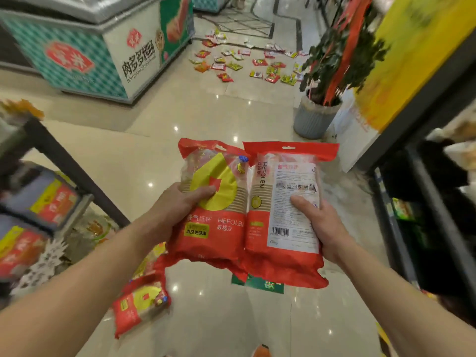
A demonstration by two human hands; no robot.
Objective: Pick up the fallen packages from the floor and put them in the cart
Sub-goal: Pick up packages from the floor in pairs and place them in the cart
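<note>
My left hand (177,204) grips a red and yellow package of paper cups (211,191), front side up. Beside it my right hand (316,222) holds a second red package (288,181) with its white label side up. Both packs are held side by side at chest height over the floor. Another red and yellow package (140,302) lies on the tiles below my left arm, with one more (150,261) partly hidden behind that arm. Far ahead, several small red, yellow and green packets (247,65) are scattered across the floor. No cart is clearly visible.
A teal and white chest freezer (103,52) stands at the back left. A potted plant in a grey pot (316,117) stands to the right by a yellow sign (417,52). Dark shelving (51,161) lines the left, and a dark rack (422,202) the right.
</note>
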